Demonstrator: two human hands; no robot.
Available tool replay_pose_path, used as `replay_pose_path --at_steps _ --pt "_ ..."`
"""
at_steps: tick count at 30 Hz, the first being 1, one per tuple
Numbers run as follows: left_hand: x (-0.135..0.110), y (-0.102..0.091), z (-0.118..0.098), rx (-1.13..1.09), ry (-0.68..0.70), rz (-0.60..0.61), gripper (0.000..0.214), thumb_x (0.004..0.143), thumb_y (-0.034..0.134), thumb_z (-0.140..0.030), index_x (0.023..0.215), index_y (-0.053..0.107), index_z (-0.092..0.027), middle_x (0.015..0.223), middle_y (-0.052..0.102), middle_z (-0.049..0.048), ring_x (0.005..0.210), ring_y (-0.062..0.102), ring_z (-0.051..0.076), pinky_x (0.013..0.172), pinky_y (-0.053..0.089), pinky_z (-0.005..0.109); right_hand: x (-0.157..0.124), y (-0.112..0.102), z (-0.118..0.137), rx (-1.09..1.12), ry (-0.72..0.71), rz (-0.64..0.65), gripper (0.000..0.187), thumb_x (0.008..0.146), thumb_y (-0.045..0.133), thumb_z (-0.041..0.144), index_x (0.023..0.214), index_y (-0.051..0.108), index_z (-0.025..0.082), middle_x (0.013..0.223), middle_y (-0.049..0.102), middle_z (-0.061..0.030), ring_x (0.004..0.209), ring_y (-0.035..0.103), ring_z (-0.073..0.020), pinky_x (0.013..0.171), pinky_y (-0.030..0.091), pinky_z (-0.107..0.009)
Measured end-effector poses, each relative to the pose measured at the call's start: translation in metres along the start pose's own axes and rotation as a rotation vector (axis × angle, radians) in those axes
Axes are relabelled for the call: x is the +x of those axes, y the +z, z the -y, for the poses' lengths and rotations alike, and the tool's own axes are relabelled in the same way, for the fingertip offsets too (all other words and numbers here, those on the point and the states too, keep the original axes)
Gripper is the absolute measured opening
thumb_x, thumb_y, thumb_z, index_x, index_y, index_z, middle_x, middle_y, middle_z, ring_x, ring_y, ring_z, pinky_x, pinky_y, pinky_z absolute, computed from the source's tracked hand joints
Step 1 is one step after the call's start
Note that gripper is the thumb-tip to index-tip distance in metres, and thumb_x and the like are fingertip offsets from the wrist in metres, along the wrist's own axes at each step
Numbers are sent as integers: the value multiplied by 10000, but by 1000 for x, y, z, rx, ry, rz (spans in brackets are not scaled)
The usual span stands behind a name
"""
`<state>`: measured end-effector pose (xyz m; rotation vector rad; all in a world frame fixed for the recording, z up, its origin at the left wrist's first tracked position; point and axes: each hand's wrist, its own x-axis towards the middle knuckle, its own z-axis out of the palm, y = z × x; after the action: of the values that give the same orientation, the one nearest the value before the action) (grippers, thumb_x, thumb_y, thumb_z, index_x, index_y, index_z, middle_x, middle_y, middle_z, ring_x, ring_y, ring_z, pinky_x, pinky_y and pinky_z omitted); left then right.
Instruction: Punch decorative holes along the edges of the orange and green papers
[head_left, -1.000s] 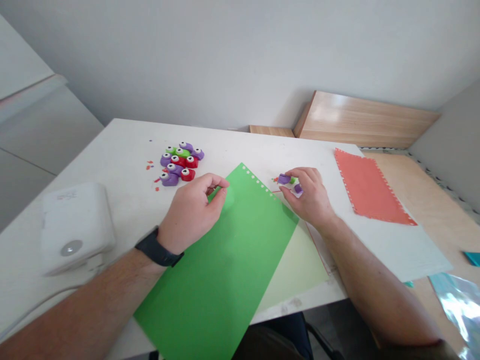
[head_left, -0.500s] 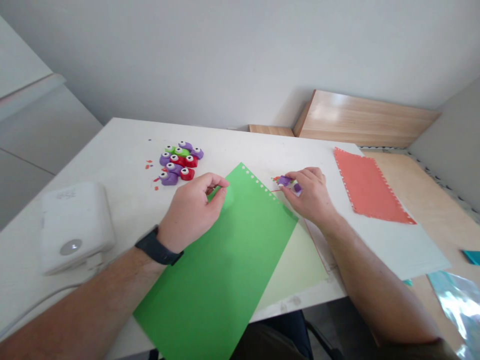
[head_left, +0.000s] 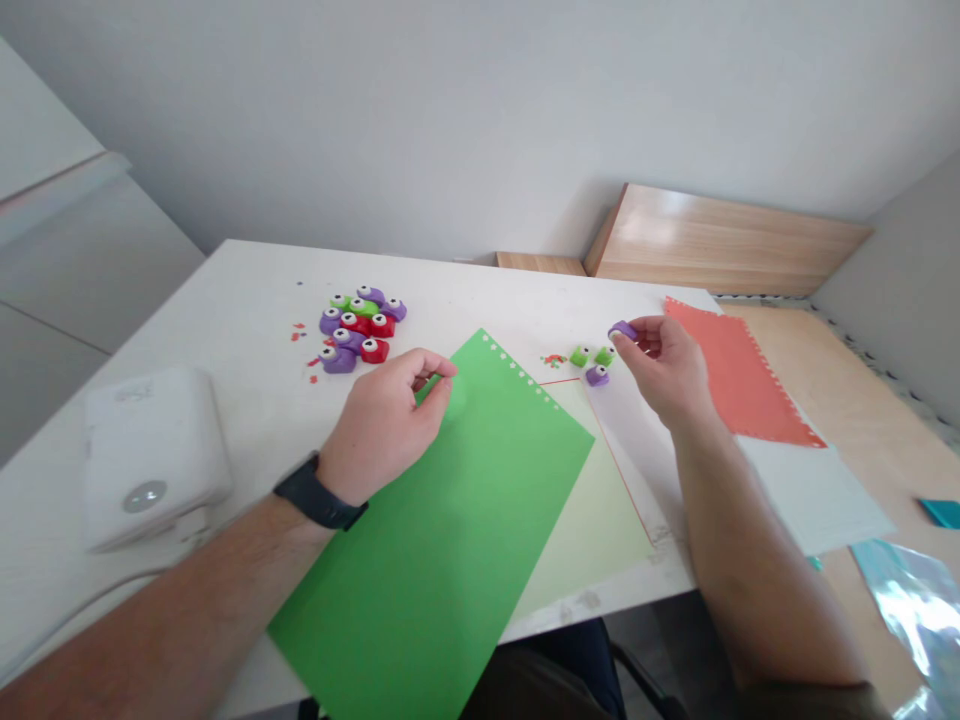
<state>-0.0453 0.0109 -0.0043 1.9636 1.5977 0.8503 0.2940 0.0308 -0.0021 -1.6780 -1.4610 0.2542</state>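
My left hand (head_left: 386, 420), a black watch on its wrist, pinches the left edge of a green paper sheet (head_left: 442, 520) that lies slanted on the white table (head_left: 225, 300); small holes run along the sheet's upper right edge. My right hand (head_left: 667, 370) is raised slightly and closed on a small purple paper punch (head_left: 622, 329). Just left of it on the table sit two green punches (head_left: 591, 355) and another purple punch (head_left: 597, 376). A cluster of several purple, red and green punches (head_left: 358, 325) lies further left.
A pale yellow sheet (head_left: 592, 520) and a white sheet (head_left: 780, 480) lie under and beside the green one. A red sheet (head_left: 739, 375) with a punched edge is at right. A white box-shaped device (head_left: 150, 455) with a cable sits at left. Wooden boards (head_left: 720, 240) lean against the wall.
My right hand has lifted one purple punch and moved right, leaving two green punches and a purple one on the table. My left hand has stayed on the green sheet.
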Motion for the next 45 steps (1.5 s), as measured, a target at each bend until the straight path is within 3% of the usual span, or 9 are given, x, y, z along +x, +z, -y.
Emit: replay_pose_path --at_steps 8,14,17,24,32,35,37,40,45 --pt "1 1 2 -4 14 7 179 941 606 -360 1052 695 -251 896 736 -19 747 657 178 702 476 311 15 -32 -16 -118 321 269 412 766 772 564 959 761 200 848 734 -70 689 593 -187 631 462 -331" --pt "1 1 4 -11 8 10 176 934 611 -352 1053 696 -254 931 754 -18 803 687 187 751 496 315 18 -36 -25 -213 400 465 393 777 730 556 957 795 212 921 760 -84 777 634 -214 673 480 -334" --pt "1 1 3 -1 12 16 177 932 606 -355 1044 699 -254 928 754 -14 802 687 193 748 500 321 17 -32 -25 -257 424 493 368 799 689 524 976 810 225 975 773 -83 843 667 -241 683 483 -338" --pt "2 2 5 2 22 12 186 935 596 -361 1053 696 -257 924 758 -12 794 687 200 732 504 322 15 -27 -22 -360 303 251 333 858 602 468 952 789 210 837 759 -75 744 665 -227 678 474 -346" --pt "1 6 5 23 53 19 201 927 572 -299 1043 715 -217 981 779 31 800 687 219 759 518 342 10 -7 -20 -259 -14 -56 311 909 607 465 1003 760 211 929 769 -74 815 682 -223 756 502 -367" --pt "0 9 7 20 80 16 194 931 563 -274 1035 712 -207 1018 781 53 872 703 234 812 531 356 2 7 -4 -148 -91 -87 330 934 595 457 1086 732 198 985 751 -92 807 662 -213 731 515 -362" --pt "0 11 8 20 93 22 182 931 555 -250 1020 707 -206 1028 781 59 904 710 237 831 537 358 -6 17 17 -63 -127 -33 341 947 594 451 1137 705 190 995 738 -97 786 646 -206 700 516 -356" --pt "-1 13 7 28 98 27 181 930 547 -227 1019 704 -211 1030 782 57 926 719 234 842 543 353 -19 34 65 25 -265 201 352 964 607 425 1232 668 205 1060 723 -101 834 648 -204 740 526 -357" --pt "0 15 7 87 100 44 177 939 531 -234 1001 693 -201 985 775 85 940 727 265 829 540 369 -22 81 146 -35 -543 568 266 941 656 348 1154 725 203 1045 734 -83 893 671 -200 822 516 -341"
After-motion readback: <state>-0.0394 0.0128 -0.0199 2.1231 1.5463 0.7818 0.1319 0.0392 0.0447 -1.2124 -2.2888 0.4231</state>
